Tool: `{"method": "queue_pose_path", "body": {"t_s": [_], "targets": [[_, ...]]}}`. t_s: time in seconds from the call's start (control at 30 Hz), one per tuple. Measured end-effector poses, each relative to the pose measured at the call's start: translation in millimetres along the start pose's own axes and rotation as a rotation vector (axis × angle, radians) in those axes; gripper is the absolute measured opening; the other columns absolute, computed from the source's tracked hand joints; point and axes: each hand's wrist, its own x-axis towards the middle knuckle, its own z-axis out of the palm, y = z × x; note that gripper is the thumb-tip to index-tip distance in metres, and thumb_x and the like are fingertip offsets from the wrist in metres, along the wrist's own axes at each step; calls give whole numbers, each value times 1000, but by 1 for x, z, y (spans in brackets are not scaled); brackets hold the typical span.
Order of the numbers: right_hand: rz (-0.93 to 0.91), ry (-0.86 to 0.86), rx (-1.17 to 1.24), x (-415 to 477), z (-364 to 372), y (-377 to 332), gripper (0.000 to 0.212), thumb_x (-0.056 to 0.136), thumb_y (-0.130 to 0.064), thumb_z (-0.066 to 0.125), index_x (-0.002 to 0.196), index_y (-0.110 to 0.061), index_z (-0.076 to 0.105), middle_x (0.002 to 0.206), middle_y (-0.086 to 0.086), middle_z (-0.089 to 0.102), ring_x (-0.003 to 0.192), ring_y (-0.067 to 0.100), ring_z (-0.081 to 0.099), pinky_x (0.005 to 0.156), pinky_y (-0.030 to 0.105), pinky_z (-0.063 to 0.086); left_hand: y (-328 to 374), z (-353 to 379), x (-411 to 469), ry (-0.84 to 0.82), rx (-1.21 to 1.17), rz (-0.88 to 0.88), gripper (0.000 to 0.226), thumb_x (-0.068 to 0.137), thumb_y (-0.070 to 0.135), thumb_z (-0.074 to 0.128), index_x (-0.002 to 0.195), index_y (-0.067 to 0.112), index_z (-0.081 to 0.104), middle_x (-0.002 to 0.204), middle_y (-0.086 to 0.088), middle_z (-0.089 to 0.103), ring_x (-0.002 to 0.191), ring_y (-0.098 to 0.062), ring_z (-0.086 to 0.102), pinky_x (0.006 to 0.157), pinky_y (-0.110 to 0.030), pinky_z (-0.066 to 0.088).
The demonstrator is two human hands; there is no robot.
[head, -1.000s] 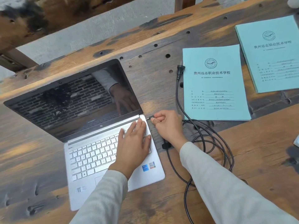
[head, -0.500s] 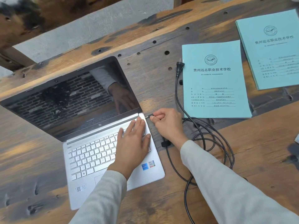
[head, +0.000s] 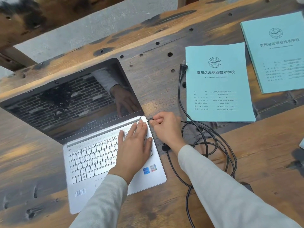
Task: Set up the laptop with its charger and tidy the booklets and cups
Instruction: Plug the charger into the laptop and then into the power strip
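A silver laptop (head: pixel 92 155) stands open on the wooden table, its dark screen reflecting a brick wall. My left hand (head: pixel 133 145) lies flat on the right part of the keyboard, fingers apart. My right hand (head: pixel 166 127) pinches the small charger connector (head: pixel 150 119) against the laptop's right edge near the hinge. The black charger cable (head: pixel 205 145) coils to the right of my wrist, and its wall plug (head: pixel 182 70) lies loose beside the nearer of two teal booklets (head: pixel 218 83). The second booklet (head: pixel 278 51) lies at the far right. No cups are visible.
The table (head: pixel 263 162) is rough dark wood with drilled holes and a raised plank along its far edge. A black cable strap (head: pixel 164 148) sits on the cord by the laptop. A pale object (head: pixel 301 143) peeks in at the right edge.
Both hands hold the same pose at the laptop's right rear corner. Only the camera view has shifted slightly; nothing on the table has moved.
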Motion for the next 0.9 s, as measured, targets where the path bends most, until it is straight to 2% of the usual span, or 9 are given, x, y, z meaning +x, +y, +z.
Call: {"method": "queue_pose_path", "body": {"t_s": [0.07,0.17,0.27,0.4,0.5,0.63,0.9], "targets": [[2,16,4,0,2,0,7,80,-25,77,84,-20,77,72,-7,74,65,6,61,60,10,40,0,-1,0,9,11,12,48,102,41,38,146,21,38,159,3,36,147,-16,29,115,-55,25],[8,22,2,-2,4,0,7,82,-26,76,86,-20,77,74,-7,75,67,6,62,62,12,40,0,-3,0,12,16,6,48,101,42,39,144,22,37,157,4,37,145,-15,31,116,-56,22],[-12,10,-25,-3,3,0,7,83,-25,74,88,-20,77,77,-6,76,69,8,62,66,17,45,3,-2,0,6,23,2,50,101,44,38,146,22,36,159,4,34,148,-14,27,118,-56,18],[-69,3,-71,-6,4,-1,7,85,-24,72,90,-19,75,81,-5,75,73,11,58,67,21,42,4,-2,0,6,35,-5,53,101,44,38,148,21,36,161,3,33,150,-15,24,118,-57,18],[-95,35,-80,-9,6,-2,6,85,-21,70,88,-17,74,83,-3,72,79,18,63,73,28,50,3,-2,-1,-3,50,-3,55,99,44,40,149,22,34,161,4,32,150,-15,23,118,-56,18],[-58,52,-88,-11,10,-7,3,85,-17,69,83,-16,71,85,1,71,82,24,64,75,35,53,6,-2,0,-46,77,-13,61,98,50,37,151,23,28,165,4,24,152,-16,16,120,-57,14],[25,-43,-125,-2,1,-19,5,83,-17,68,84,-15,73,84,5,75,84,29,69,78,36,57,7,-9,0,-79,70,-18,67,98,60,28,155,26,22,167,6,18,154,-15,11,121,-60,5]]}}
